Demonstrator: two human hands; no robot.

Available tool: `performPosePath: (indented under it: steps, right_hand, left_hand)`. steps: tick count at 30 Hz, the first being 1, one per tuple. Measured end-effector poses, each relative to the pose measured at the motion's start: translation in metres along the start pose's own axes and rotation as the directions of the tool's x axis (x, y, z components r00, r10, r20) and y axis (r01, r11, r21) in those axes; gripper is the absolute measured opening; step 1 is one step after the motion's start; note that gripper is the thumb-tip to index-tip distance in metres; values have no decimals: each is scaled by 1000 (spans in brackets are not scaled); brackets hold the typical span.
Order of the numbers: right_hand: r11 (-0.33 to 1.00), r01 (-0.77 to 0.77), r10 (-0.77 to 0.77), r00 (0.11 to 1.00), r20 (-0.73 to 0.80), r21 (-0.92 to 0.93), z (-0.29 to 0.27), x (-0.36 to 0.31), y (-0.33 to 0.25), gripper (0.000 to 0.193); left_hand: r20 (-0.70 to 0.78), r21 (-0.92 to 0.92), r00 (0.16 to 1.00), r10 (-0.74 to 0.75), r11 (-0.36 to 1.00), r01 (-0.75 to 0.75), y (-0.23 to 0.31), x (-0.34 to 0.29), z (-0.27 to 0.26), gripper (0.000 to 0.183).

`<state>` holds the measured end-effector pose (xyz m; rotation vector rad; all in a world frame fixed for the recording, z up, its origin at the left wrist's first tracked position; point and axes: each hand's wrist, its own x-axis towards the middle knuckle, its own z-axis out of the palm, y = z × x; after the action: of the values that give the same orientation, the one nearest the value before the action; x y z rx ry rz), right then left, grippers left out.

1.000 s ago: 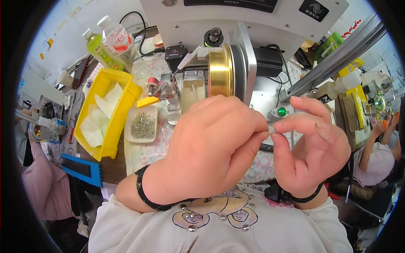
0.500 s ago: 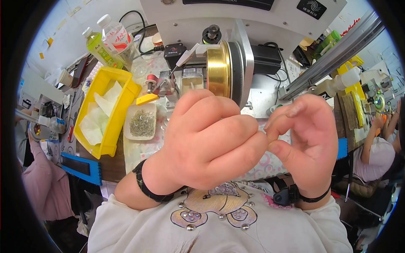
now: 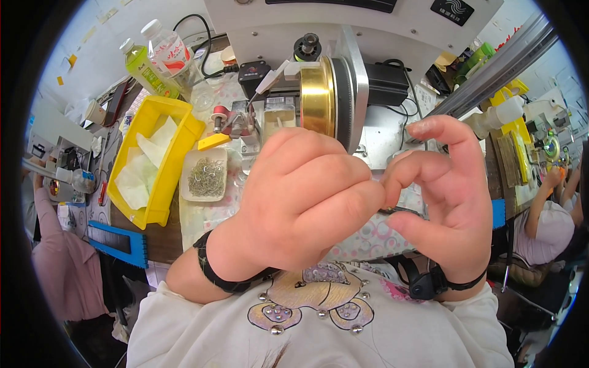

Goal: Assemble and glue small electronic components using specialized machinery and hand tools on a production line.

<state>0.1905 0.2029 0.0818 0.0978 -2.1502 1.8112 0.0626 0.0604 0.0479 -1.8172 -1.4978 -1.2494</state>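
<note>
My left hand is closed, back of the hand up, in front of the machine. What its fingertips pinch, if anything, is hidden. Beside it, my right hand has its fingers curved and apart, with the thumb away from the index finger. That index fingertip meets the left hand's knuckles, and nothing shows in the gap above the thumb. Beyond the hands stands a brass-coloured drum on a metal plate. Left of my left hand lies a square white dish holding small silvery wire hooks.
A yellow bin with white paper stands at left, drink bottles behind it. The white machine fills the back, with a black motor. A metal rail slants at right. Other people sit at both sides.
My right thumb has parted from the index finger, and the right fingers have lifted and spread. My left hand has barely moved. The person at left has raised an arm.
</note>
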Motion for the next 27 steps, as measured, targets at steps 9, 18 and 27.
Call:
performPosePath:
  steps: [9, 18, 27]
  right_hand:
    - [933, 98, -118, 992, -39, -345, 3, -3, -7, 54]
    - [665, 350, -342, 928, 147, -660, 0, -3, -7, 53]
    - [730, 217, -373, 921, -112, -649, 6, -7, 7, 34]
  left_hand:
    - [16, 74, 998, 55, 996, -56, 5, 2, -4, 26]
    - [213, -214, 919, -333, 902, 376, 7, 7, -14, 15]
    - [107, 8, 975, -196, 981, 196, 13, 6, 3, 20]
